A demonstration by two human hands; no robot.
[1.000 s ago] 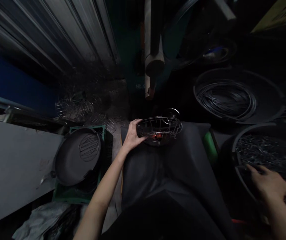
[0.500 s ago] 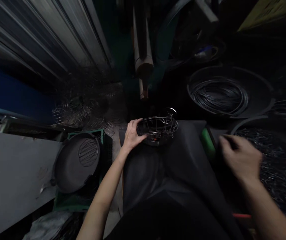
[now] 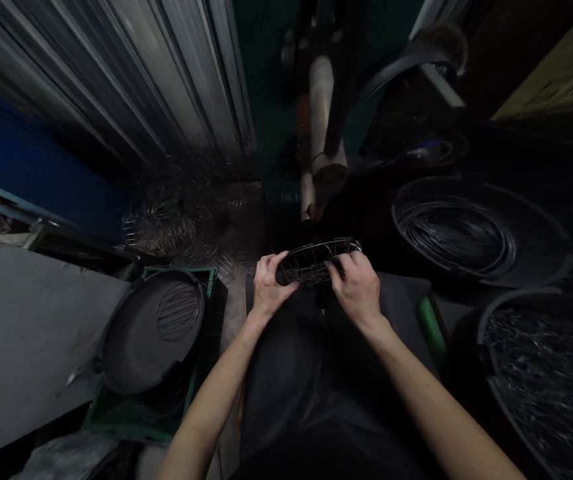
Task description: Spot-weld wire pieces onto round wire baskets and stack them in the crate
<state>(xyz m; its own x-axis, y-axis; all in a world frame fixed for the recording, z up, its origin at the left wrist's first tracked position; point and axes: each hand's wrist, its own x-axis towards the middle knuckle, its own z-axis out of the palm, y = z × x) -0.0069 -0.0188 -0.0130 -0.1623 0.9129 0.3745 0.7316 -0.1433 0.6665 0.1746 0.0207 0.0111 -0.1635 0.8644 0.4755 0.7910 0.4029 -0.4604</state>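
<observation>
A round wire basket (image 3: 311,255) is held over the dark cloth on the lap, in front of the machine's cylindrical arms. My left hand (image 3: 270,285) grips its left side, thumb below and fingers on the upper rim. On the right side, my right hand (image 3: 357,285) has its fingers closed round the wire frame, with the thumb near the middle of the basket. Whether a small part is also between the right fingers is too dark to tell.
Ahead is a machine with copper-coloured cylindrical arms (image 3: 322,113). Rightward stand a tub with coiled wire (image 3: 456,233) and a tub of small metal pieces (image 3: 546,373). A black pan (image 3: 136,333) with a wire grid rests on a green crate (image 3: 116,413) at left. Wire racks lie behind.
My right hand has moved left from beside the tub of metal pieces and taken hold of the basket's right side. My left hand keeps its grip. The camera view has shifted.
</observation>
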